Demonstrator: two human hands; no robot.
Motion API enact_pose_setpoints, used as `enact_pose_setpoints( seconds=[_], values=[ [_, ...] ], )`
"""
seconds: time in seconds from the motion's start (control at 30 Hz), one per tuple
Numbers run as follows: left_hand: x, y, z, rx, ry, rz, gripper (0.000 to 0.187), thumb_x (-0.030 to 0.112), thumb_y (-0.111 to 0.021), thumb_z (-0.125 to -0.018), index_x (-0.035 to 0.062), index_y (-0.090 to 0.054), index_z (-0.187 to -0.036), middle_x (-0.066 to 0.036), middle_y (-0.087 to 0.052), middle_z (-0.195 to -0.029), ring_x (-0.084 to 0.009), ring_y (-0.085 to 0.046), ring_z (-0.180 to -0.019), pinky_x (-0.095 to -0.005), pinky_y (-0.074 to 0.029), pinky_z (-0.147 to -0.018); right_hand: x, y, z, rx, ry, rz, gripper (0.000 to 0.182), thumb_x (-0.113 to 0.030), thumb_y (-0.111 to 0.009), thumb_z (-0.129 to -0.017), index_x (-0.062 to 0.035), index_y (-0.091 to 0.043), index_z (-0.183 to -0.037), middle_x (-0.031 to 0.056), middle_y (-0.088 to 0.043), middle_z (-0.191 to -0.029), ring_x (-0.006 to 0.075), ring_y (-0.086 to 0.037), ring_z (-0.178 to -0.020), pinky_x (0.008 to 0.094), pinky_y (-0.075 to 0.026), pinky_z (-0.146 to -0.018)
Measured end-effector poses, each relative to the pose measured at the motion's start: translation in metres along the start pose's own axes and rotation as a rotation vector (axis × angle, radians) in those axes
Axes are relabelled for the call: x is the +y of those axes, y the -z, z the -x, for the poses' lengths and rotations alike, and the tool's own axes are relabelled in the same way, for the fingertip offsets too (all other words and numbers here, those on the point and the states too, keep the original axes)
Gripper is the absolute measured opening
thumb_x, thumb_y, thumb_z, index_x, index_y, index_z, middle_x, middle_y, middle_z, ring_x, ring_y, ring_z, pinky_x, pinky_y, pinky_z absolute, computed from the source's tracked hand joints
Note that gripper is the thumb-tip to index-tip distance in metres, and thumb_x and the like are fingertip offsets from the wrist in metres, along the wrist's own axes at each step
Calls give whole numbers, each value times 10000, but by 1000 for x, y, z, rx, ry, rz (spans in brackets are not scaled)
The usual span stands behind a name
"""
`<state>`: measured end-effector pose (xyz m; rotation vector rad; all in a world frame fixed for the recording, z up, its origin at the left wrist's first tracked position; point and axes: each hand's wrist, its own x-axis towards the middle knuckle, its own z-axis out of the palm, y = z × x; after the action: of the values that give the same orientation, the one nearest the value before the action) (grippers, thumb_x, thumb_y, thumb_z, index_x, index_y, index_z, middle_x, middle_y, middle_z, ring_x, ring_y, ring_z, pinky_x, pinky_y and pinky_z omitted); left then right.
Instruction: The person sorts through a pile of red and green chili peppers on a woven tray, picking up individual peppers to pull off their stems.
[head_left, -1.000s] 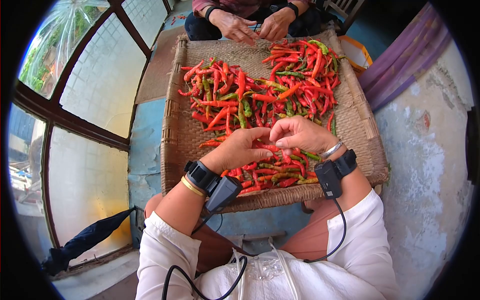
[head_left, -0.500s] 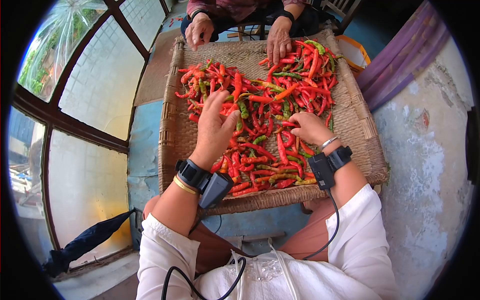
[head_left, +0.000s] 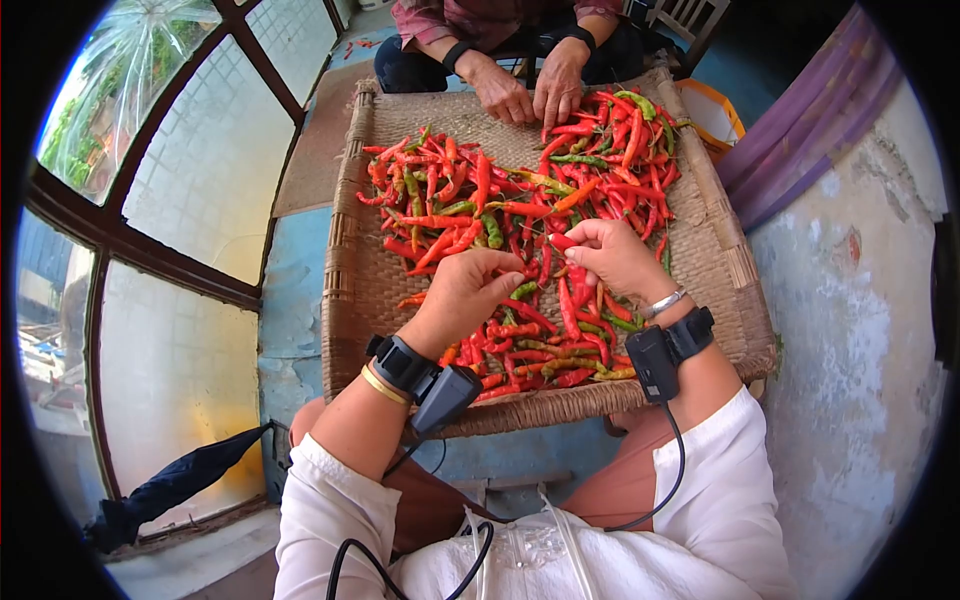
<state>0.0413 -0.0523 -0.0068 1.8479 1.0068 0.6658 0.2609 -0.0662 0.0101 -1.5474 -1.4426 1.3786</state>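
My right hand is closed on a red chili pepper, one end of which sticks out to the left of thumb and forefinger. Close by on the left, my left hand has its thumb and fingers pinched together over the peppers; whatever lies between the fingertips is too small to make out. Beneath both hands, a woven tray carries red chili peppers with some green ones among them. Another heap of peppers lies beyond my left hand.
Across the tray, a person's two hands meet beside a far-right pepper heap. A window with a folded umbrella borders the left. On the right are a worn wall, a purple curtain and a yellow-edged container.
My left hand has come back toward me and right, from spread fingers to a pinch. My right hand has lifted a red chili pepper slightly. The other person's hands have come together.
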Motion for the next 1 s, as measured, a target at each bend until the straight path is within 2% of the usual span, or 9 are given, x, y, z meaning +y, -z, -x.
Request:
enact_pose_setpoints(
  seconds=[0.2, 0.33, 0.47, 0.53, 0.57, 0.6, 0.67, 0.73, 1.0],
  values=[
    [-3, -8, 3, -184, 59, 423, 323, 225, -621, -807, -31, -578, -1000, -65, -624, -812, -97, -565, -708, -257, -472, -616, -5, -31, 8, -165, -11, -389, 139, -98, -542, -826, -11, -531, -933, 25, -583, -709, 70, -554, -552, 192, -457, -490],
    [5, 2, 1, -407, 230, 162, 188, 171, -545, -861, -10, -571, -904, -5, -593, -733, -55, -540, -663, -203, -443, -576, -3, -35, 9, -188, -27, -364, 132, -156, -554, -839, -28, -544, -871, 8, -568, -657, 62, -541, -512, 187, -440, -445],
    [23, 10, 1, -396, 338, 198, 144, 148, -524, -867, 13, -572, -851, 3, -570, -666, -48, -518, -582, -186, -423, -525, 8, -16, -2, -150, -76, -388, 189, -236, -564, -837, -55, -563, -785, 2, -560, -621, 52, -519, -470, 171, -404, -404],
    [21, 14, -1, -146, 361, 321, 161, 164, -510, -875, 30, -573, -811, 4, -575, -674, -40, -510, -566, -178, -419, -518, 12, -3, -8, 16, -57, -323, 203, -245, -558, -842, -57, -561, -765, 0, -558, -630, 41, -521, -483, 161, -391, -397],
    [10, 15, -5, -39, 321, 452, 247, 185, -515, -872, -23, -562, -997, -35, -597, -718, -69, -523, -554, -204, -438, -503, 16, 8, -11, 82, -80, -213, 191, -236, -576, -819, -45, -576, -800, 33, -582, -657, 94, -559, -545, 217, -440, -459],
    [11, 15, -6, -40, 321, 452, 247, 185, -515, -872, -23, -562, -997, -35, -597, -718, -69, -523, -554, -204, -438, -503, 30, 18, -15, 83, -80, -213, 191, -236, -576, -819, -45, -576, -800, 33, -582, -657, 94, -559, -545, 217, -440, -459],
    [14, 15, -7, 322, 269, 576, 379, 223, -483, -893, -18, -445, -1183, -56, -599, -844, -67, -537, -624, -188, -451, -546, 58, 29, -25, 287, 112, 477, 215, -225, -593, -785, -33, -589, -883, 69, -611, -712, 168, -591, -640, 289, -479, -571],
    [11, 15, -6, 286, 297, 556, 518, 227, -492, -891, -32, -294, -1293, -82, -592, -917, -83, -548, -658, -194, -463, -566, 52, 25, -21, 278, -3, 568, 268, -197, -597, -754, -35, -582, -966, 109, -622, -794, 250, -595, -749, 353, -479, -698],
    [10, 3, 0, -148, 266, 307, 311, 167, -522, -877, -38, -501, -1109, -35, -588, -835, -71, -536, -673, -201, -467, -613, 56, 8, -20, 226, 161, 929, 247, -31, -533, -748, -74, -561, -989, 148, -580, -895, 312, -564, -845, 424, -457, -737]
  ],
)
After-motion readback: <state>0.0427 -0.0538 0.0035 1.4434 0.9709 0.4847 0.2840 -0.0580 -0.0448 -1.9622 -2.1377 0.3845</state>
